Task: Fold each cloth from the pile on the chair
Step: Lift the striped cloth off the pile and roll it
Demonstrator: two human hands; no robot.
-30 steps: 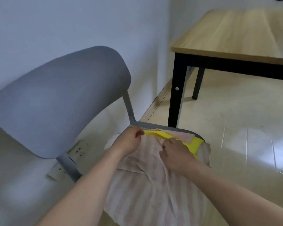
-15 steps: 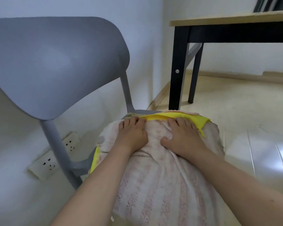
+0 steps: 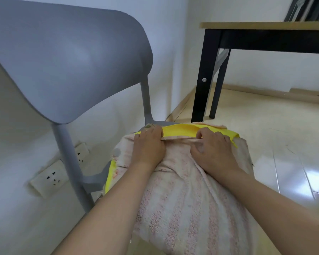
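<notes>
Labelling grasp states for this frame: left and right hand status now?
Left hand: fingers curled, gripping the far edge of the pink striped towel.
Right hand: fingers curled, pinching the same towel edge, just before the yellow cloth.

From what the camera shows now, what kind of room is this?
Probably a plain room in a home or small office. A grey chair stands against a white wall with sockets, and a wooden table with black legs stands on a glossy tiled floor.
</notes>
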